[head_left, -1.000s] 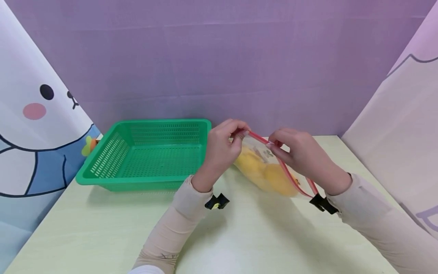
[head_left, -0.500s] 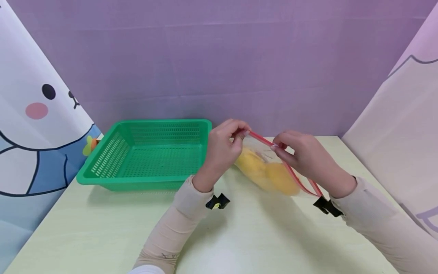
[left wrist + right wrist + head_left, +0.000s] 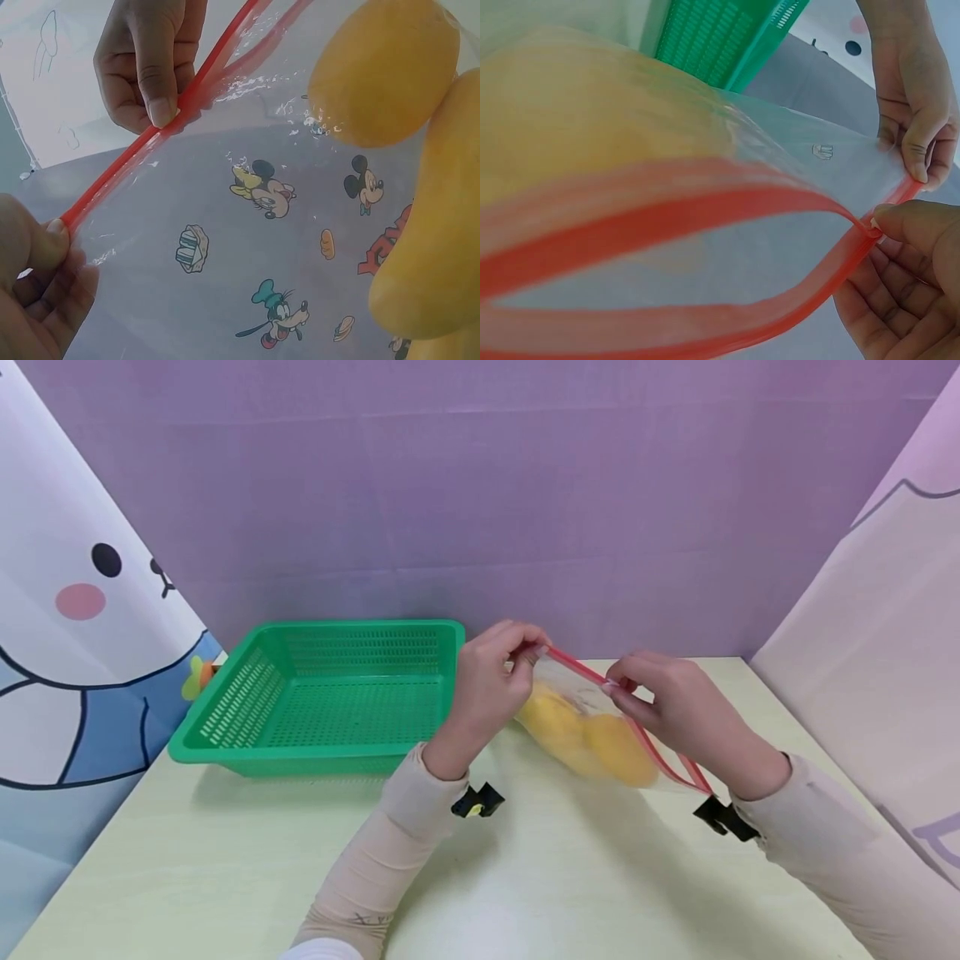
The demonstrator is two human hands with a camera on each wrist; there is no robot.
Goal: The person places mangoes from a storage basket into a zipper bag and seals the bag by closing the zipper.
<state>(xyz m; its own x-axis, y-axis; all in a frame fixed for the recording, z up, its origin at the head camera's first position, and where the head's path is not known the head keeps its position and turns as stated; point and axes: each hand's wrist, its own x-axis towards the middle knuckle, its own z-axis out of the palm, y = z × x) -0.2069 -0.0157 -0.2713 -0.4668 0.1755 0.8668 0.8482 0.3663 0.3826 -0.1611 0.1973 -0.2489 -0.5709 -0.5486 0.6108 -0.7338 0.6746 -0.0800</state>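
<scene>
A clear zip bag (image 3: pixel 552 672) with a red zip strip (image 3: pixel 112 177) and printed cartoon figures is held above the table. My left hand (image 3: pixel 491 685) pinches one top corner of it between thumb and fingers. Farther along the strip, my right hand (image 3: pixel 671 703) pinches a small whitish slider (image 3: pixel 874 224), mostly covered by the fingertips. Between the hands the strip's two sides lie together; beyond the right hand they part into a gap. Inside are large smooth yellow pieces, one rounded (image 3: pixel 386 71) and one long and curved (image 3: pixel 431 240), possibly mangoes.
A green slotted basket (image 3: pixel 322 753) stands to the left of the bag on the pale table (image 3: pixel 247 868). A purple cloth backdrop (image 3: pixel 480 502) rises behind, with printed cartoon panels at both sides. Each sleeve carries a small black clip (image 3: pixel 480 801).
My right hand has slid rightward and slightly down along the red strip, away from the left hand. The joined stretch between the hands has grown longer. My left hand has stayed in place.
</scene>
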